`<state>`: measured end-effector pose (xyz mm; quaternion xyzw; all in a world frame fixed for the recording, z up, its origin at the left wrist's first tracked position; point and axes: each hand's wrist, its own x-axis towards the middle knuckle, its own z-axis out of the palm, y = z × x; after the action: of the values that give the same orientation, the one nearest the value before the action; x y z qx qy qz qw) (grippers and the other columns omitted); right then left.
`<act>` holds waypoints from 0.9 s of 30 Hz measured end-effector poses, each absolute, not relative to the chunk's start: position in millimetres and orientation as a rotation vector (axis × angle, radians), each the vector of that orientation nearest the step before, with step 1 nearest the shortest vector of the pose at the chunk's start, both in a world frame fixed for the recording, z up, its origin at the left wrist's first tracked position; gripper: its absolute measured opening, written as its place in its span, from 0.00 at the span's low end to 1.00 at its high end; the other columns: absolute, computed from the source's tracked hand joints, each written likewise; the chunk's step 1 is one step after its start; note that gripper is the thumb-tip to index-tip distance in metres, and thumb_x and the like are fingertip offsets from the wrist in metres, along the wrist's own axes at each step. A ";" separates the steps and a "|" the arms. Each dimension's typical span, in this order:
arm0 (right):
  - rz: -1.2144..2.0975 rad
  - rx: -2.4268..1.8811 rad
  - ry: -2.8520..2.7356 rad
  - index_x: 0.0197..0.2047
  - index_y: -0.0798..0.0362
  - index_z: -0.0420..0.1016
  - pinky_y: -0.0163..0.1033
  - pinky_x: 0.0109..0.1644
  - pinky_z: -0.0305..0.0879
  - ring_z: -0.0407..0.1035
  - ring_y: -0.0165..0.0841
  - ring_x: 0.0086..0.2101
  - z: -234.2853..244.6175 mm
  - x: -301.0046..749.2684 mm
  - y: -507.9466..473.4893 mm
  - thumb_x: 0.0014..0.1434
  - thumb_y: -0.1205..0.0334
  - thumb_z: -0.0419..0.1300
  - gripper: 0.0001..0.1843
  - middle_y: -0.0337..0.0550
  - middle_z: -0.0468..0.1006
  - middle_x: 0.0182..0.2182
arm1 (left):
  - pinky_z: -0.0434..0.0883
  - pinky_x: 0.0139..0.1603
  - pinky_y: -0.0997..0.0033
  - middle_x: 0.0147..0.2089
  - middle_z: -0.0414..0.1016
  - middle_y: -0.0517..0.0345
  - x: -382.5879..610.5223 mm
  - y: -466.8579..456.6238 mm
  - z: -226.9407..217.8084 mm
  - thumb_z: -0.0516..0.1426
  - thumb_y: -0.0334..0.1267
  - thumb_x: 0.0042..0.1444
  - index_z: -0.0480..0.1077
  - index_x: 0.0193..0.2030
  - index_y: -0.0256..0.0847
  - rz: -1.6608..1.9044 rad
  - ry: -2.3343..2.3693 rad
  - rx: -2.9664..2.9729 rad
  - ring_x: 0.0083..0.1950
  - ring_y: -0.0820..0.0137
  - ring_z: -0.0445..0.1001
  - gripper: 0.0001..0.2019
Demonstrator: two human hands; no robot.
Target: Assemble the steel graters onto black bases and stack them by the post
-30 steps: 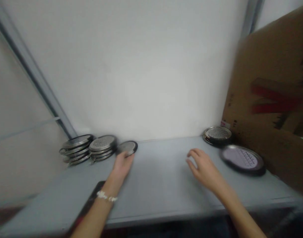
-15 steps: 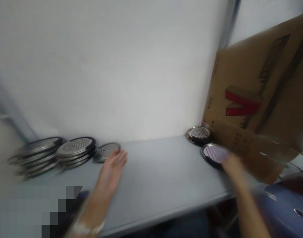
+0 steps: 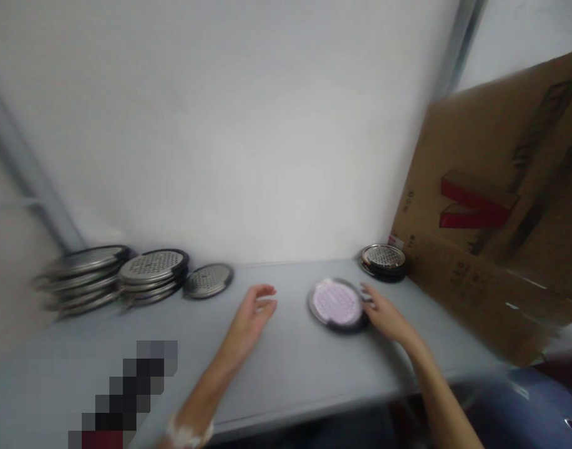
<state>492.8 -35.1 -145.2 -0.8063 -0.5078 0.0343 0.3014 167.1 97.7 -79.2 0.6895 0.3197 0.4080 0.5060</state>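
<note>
A round perforated steel disc (image 3: 337, 304) lies flat on a pale grey shelf (image 3: 286, 390), out in the middle and pressed by the person's right fingertips, with more like it along the shelf. Starting from the far left there's a slumped, slightly fanned stack of discs (image 3: 82, 274), then a neater stack (image 3: 151, 269) just beside it, then a single disc (image 3: 208, 280) lying flat right next to that. A blurred mosaic patch (image 3: 131, 390) hides part of the shelf's front left. The person's left hand (image 3: 252, 318) comes next, half open with its fingers loosely curled, holding nothing, a white bracelet (image 3: 188, 431) at the wrist. Then the middle disc, and against its right rim the right hand (image 3: 388, 321), partly open, its fingers (image 3: 367, 294) on the edge; from here I can't tell if it truly has hold. Behind that sit two stacked discs (image 3: 383, 262), just beside a leaning cardboard sheet (image 3: 482, 212) with a red mark
</note>
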 end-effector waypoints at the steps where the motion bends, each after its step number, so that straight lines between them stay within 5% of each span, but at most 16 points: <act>1: 0.112 -2.094 -1.381 0.70 0.55 0.59 0.47 0.63 0.66 0.72 0.39 0.57 -145.7 486.0 -30.9 0.65 0.64 0.49 0.31 0.55 0.70 0.64 | 0.74 0.53 0.56 0.57 0.74 0.45 168.4 97.5 -85.4 0.59 0.46 0.55 0.68 0.51 0.41 0.940 0.782 1.744 0.53 0.58 0.77 0.19; 7: 0.196 -1.925 -1.512 0.63 0.56 0.67 0.51 0.63 0.65 0.70 0.43 0.56 -142.4 456.8 -22.7 0.65 0.61 0.52 0.25 0.57 0.73 0.58 | 0.60 0.71 0.49 0.67 0.65 0.40 168.9 95.7 -111.8 0.50 0.33 0.62 0.64 0.64 0.38 0.681 0.839 2.335 0.69 0.56 0.64 0.23; 13: 0.242 -1.898 -1.592 0.39 0.52 0.77 0.44 0.61 0.66 0.72 0.40 0.53 -142.1 439.8 -16.5 0.64 0.60 0.55 0.09 0.51 0.75 0.51 | 0.59 0.72 0.51 0.69 0.64 0.44 170.2 86.8 -110.0 0.53 0.33 0.64 0.71 0.59 0.42 0.380 0.819 2.609 0.70 0.55 0.62 0.18; 18: 0.187 -2.015 -1.511 0.45 0.55 0.79 0.49 0.65 0.61 0.69 0.44 0.57 -149.2 453.1 -16.7 0.62 0.67 0.53 0.14 0.56 0.72 0.55 | 0.64 0.66 0.50 0.65 0.68 0.40 167.1 90.7 -105.0 0.53 0.40 0.67 0.73 0.54 0.41 0.326 0.989 2.681 0.66 0.51 0.66 0.13; 23: 0.105 -2.064 -1.458 0.50 0.60 0.78 0.50 0.64 0.62 0.72 0.44 0.53 -151.1 473.6 -22.3 0.55 0.75 0.49 0.23 0.60 0.74 0.52 | 0.68 0.58 0.53 0.50 0.78 0.43 157.6 102.1 -99.7 0.51 0.43 0.68 0.75 0.44 0.38 0.236 1.104 2.718 0.55 0.53 0.74 0.14; 27: 0.084 -2.000 -1.519 0.51 0.58 0.77 0.49 0.64 0.63 0.72 0.42 0.52 -146.9 474.9 -24.7 0.52 0.77 0.48 0.26 0.56 0.77 0.51 | 0.66 0.62 0.56 0.56 0.76 0.42 157.9 103.8 -99.9 0.51 0.40 0.68 0.71 0.55 0.37 0.314 1.102 2.673 0.59 0.54 0.72 0.15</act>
<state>474.9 -24.7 -146.9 -0.7570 -0.5747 0.0319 0.3091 157.9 103.8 -99.9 0.9128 0.3763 0.1072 0.1166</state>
